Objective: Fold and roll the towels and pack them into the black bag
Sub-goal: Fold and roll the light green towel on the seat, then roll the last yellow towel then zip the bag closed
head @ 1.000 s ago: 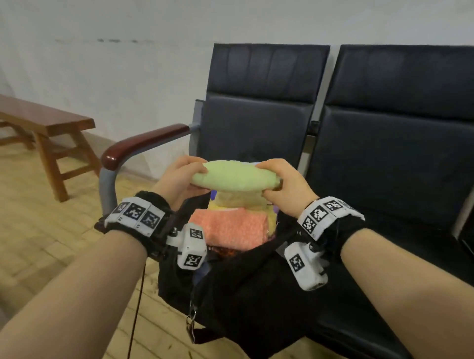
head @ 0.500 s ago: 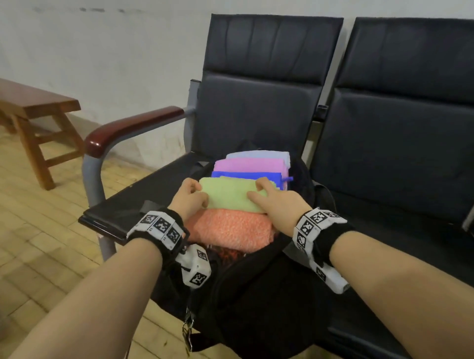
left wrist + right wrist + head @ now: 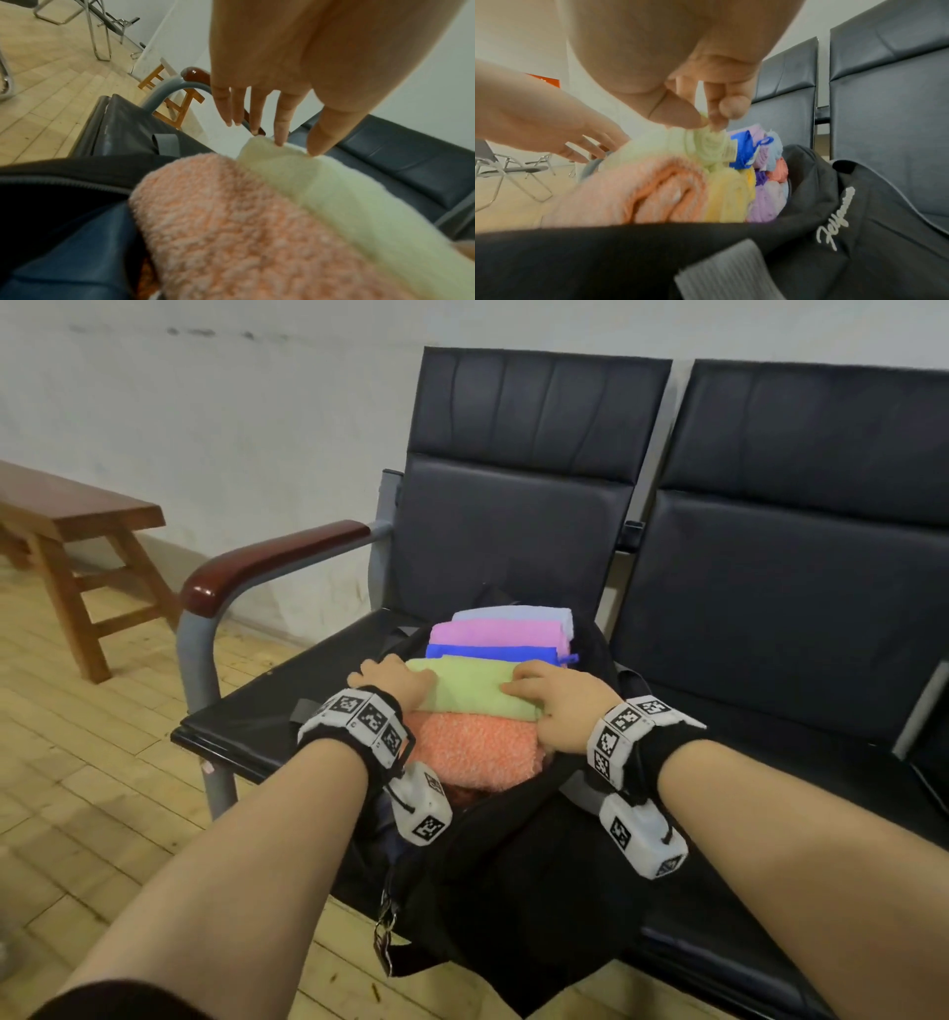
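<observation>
Green rolled towel (image 3: pixel 475 693) gets tucked into the black bag (image 3: pixel 513 855): left hand (image 3: pixel 393 683) fingers straight, steadying; right hand (image 3: pixel 562 706) pinching its end.

Rolled towels packed in an open black bag (image 3: pixel 513 855).
A light green roll (image 3: pixel 472 690) is laid crosswise between a fuzzy orange roll (image 3: pixel 472 752) and blue (image 3: pixel 488 652), pink (image 3: pixel 493 631) and pale lilac (image 3: pixel 513 613) rolls.
</observation>
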A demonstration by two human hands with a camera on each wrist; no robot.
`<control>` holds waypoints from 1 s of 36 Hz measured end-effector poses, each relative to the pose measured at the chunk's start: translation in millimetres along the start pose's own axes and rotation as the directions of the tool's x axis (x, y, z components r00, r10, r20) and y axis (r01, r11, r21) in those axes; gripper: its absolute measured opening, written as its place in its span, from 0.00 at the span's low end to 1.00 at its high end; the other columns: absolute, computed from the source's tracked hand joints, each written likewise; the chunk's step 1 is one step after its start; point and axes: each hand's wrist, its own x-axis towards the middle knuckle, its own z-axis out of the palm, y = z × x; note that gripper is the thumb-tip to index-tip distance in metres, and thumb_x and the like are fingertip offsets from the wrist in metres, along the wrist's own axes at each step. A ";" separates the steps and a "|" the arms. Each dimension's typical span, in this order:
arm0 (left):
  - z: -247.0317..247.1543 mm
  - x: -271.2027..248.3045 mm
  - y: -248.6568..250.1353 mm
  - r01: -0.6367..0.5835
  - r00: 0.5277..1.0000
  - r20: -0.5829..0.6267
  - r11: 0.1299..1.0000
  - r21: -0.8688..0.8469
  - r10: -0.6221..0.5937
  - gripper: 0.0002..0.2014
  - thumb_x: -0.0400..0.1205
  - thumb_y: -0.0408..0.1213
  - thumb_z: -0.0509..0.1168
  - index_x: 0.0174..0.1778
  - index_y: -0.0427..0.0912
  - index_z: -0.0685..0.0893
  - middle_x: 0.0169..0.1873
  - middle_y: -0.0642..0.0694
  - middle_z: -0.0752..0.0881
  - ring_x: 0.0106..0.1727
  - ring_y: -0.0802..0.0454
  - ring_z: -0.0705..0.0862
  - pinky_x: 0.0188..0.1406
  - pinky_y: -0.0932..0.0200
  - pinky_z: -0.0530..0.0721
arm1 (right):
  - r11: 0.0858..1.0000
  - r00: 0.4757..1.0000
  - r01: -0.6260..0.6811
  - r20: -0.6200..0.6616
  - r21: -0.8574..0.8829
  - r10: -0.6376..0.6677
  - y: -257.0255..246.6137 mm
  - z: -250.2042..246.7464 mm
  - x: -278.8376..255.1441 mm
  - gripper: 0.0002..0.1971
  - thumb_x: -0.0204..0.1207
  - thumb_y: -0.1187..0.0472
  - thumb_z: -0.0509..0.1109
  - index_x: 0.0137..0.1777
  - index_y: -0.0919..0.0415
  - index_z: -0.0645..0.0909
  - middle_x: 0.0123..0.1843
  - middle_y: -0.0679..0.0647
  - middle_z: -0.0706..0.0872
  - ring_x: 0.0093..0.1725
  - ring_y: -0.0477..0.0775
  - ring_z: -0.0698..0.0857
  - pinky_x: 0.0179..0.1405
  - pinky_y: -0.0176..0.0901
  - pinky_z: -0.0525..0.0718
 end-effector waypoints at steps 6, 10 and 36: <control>-27.2 -25.6 19.6 -0.029 0.998 -0.061 0.997 0.074 0.034 0.26 0.82 0.48 0.57 0.77 0.44 0.69 0.76 0.36 0.64 0.77 0.34 0.63 0.75 0.46 0.62 | 0.998 0.999 0.006 -0.034 0.055 -0.005 -4.2 -29.6 -17.9 0.29 0.79 0.66 0.59 0.80 0.50 0.68 0.82 0.44 0.65 0.80 0.50 0.66 0.78 0.41 0.63; -31.6 -51.3 43.1 -0.122 0.991 -0.055 0.991 0.055 0.125 0.24 0.81 0.47 0.56 0.73 0.43 0.74 0.73 0.35 0.69 0.74 0.33 0.68 0.74 0.45 0.66 | 0.995 0.993 -0.014 -0.119 0.094 0.025 3.7 -43.2 -44.8 0.28 0.79 0.64 0.61 0.79 0.48 0.69 0.81 0.47 0.68 0.79 0.51 0.67 0.78 0.43 0.64; 210.9 -355.7 376.4 -0.702 0.634 0.232 0.675 -0.227 0.738 0.13 0.79 0.39 0.64 0.59 0.46 0.83 0.61 0.45 0.83 0.67 0.41 0.75 0.68 0.49 0.77 | 0.602 0.609 -0.781 -0.012 0.167 0.793 313.6 -35.1 -431.8 0.25 0.79 0.60 0.64 0.77 0.53 0.71 0.76 0.56 0.72 0.68 0.60 0.79 0.64 0.50 0.80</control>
